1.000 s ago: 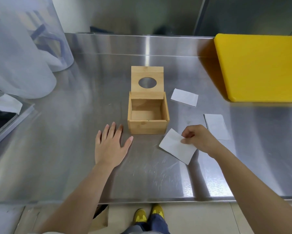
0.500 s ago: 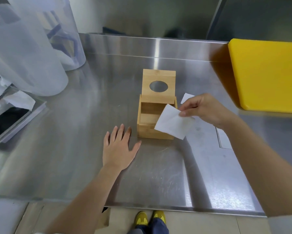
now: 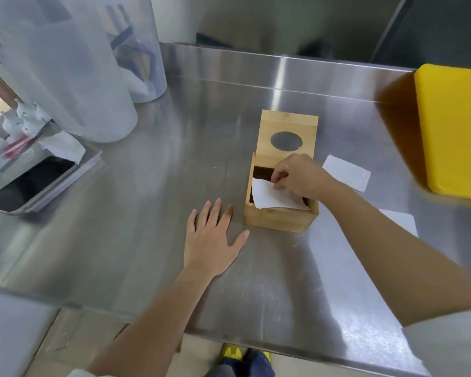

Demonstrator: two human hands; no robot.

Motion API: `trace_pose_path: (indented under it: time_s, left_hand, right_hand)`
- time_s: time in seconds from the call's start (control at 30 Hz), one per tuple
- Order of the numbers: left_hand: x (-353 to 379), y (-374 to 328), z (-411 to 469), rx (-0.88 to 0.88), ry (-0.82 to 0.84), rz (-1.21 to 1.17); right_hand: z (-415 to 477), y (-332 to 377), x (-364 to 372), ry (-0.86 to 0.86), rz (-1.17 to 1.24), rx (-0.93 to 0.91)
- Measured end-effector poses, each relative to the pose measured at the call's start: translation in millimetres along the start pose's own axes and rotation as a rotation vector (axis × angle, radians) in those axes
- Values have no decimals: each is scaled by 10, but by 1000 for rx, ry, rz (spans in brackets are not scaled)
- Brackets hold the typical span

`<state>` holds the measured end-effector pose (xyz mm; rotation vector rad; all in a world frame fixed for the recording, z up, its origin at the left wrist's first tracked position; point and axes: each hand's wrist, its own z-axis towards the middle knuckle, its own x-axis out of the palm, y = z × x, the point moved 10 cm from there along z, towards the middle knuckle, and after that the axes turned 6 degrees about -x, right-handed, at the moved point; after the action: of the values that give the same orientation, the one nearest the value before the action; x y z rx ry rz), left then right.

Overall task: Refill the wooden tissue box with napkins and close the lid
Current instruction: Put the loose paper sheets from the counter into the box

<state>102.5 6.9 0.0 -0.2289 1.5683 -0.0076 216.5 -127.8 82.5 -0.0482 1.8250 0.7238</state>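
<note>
- The box [image 3: 279, 213] sits mid-counter, its lid [image 3: 288, 137] tipped up behind it.
- The right hand [image 3: 299, 175], over the box, pinches a napkin [image 3: 272, 198] lying askew across the opening.
- The left hand [image 3: 211, 239] rests flat and spread, empty, just left of the box.
- Risk: let go crooked, the napkin may hang on the rim and jam the lid.
- Two spare napkins [image 3: 345, 176] wait right of the box; the bare hold-down leaves the box free to skid.

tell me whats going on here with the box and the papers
A person is refilling a wooden tissue box on a steel counter. The right hand is pressing a white napkin into the open box, whose lid stands upright. The left hand lies flat on the counter beside it. Two more napkins wait to the right.
</note>
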Motion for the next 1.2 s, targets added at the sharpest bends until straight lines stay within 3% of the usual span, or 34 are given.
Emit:
trace_pose_path:
  time_s: [0.17,0.4,0.7,0.97,1.07,1.2]
  left_hand:
    - [-27,-10,5,6,-21,-18]
    - [-42,-6,-2,8,-35,-31]
    - [-30,-5,3,10,-27,-38]
    - [-34,-16,6,21,-35,-44]
    - [-16,-18,10,21,-25,-38]
    - [-2,-16,11,20,-20,-40]
  right_hand:
    - [128,48,42,-30,-264,3]
    - [157,-73,245,-34,-227,109]
    - [130,-105,343,-12,-285,118]
    - [-51,70,119,-6,-65,-2]
    - [-250,96,-157,-93,29,-39]
    - [-571,-224,-465,-265,139,59]
